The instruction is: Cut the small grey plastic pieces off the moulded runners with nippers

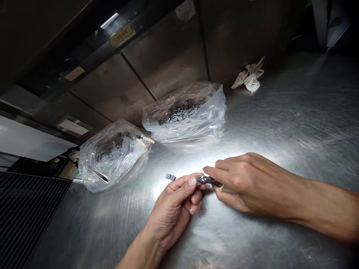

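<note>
left hand (175, 207): fingers pinching grey piece (198, 180) over table (280, 142) | right hand (244, 185): fingers closed round pliers (208, 180), their tips at the piece | risk: a loose pinch or skewed tips could nip the left hand or fling the piece away

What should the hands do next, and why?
Perhaps the right hand could gently squeeze the pliers, since their tip is right at the small grey piece that the left hand is pinching. I can't tell whether the tip is gripping it.
</note>
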Demonstrator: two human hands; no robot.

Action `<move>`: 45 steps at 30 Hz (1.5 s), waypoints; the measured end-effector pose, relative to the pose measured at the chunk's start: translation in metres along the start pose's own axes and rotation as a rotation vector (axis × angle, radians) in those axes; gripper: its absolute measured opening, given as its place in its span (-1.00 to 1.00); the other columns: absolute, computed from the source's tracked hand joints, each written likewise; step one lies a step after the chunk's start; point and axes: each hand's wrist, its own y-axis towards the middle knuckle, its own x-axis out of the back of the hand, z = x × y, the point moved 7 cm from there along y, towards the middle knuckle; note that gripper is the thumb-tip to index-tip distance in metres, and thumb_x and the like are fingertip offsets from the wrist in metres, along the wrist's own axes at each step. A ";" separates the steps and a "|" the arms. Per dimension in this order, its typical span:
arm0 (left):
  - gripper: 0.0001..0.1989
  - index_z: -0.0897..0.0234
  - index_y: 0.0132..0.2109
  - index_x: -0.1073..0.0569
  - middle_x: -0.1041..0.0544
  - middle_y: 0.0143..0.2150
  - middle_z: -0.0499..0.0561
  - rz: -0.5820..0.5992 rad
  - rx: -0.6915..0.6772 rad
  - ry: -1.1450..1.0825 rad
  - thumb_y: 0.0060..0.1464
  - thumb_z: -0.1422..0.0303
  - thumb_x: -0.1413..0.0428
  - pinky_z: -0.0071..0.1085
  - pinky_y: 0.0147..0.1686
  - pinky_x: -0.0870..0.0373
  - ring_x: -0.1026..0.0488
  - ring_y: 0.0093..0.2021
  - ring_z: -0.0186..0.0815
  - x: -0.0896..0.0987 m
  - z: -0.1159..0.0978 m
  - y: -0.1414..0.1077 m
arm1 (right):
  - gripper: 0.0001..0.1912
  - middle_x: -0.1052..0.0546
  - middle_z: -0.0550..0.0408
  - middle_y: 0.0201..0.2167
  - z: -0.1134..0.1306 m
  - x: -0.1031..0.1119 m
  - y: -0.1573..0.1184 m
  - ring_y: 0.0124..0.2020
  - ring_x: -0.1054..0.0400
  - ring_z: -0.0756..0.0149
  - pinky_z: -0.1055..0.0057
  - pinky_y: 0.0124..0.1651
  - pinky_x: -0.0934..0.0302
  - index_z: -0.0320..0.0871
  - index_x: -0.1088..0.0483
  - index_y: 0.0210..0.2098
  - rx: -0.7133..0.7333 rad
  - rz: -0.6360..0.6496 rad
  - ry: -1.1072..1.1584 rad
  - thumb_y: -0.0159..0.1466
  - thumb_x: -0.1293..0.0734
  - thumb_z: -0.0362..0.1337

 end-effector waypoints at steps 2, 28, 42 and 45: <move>-0.81 0.42 -0.15 -0.63 -0.48 -0.31 0.07 0.010 -0.002 0.013 0.13 0.39 -0.24 -0.64 -0.55 -0.20 -0.22 -0.49 -0.56 -0.001 -0.001 0.000 | -0.87 -0.45 0.14 -0.49 -0.001 -0.001 0.001 -0.52 -0.26 0.33 0.31 -0.44 0.17 -0.14 -0.43 -0.30 -0.007 0.011 0.008 0.21 -0.25 -0.38; -0.84 0.42 -0.19 -0.64 -0.48 -0.36 0.07 0.004 0.025 -0.035 0.06 0.43 -0.29 -0.63 -0.56 -0.18 -0.22 -0.51 -0.56 0.003 0.000 0.002 | -0.91 -0.47 0.15 -0.51 0.004 0.002 0.000 -0.56 -0.29 0.28 0.30 -0.46 0.21 -0.13 -0.41 -0.34 0.048 -0.008 -0.115 0.22 -0.29 -0.42; -0.82 0.41 -0.19 -0.64 -0.42 -0.36 0.03 -0.019 0.020 -0.029 0.05 0.38 -0.30 -0.62 -0.55 -0.18 -0.20 -0.49 -0.55 0.002 0.000 0.001 | -0.92 -0.45 0.13 -0.49 0.006 0.004 -0.001 -0.53 -0.25 0.30 0.29 -0.43 0.16 -0.14 -0.41 -0.34 0.055 -0.059 -0.040 0.19 -0.27 -0.38; -0.82 0.41 -0.20 -0.64 -0.43 -0.36 0.04 -0.023 0.018 -0.022 0.04 0.39 -0.31 -0.62 -0.55 -0.18 -0.20 -0.49 -0.54 0.002 -0.001 0.001 | -0.92 -0.45 0.14 -0.49 0.006 0.002 -0.001 -0.54 -0.24 0.31 0.29 -0.43 0.16 -0.14 -0.40 -0.34 0.065 -0.058 -0.045 0.20 -0.27 -0.38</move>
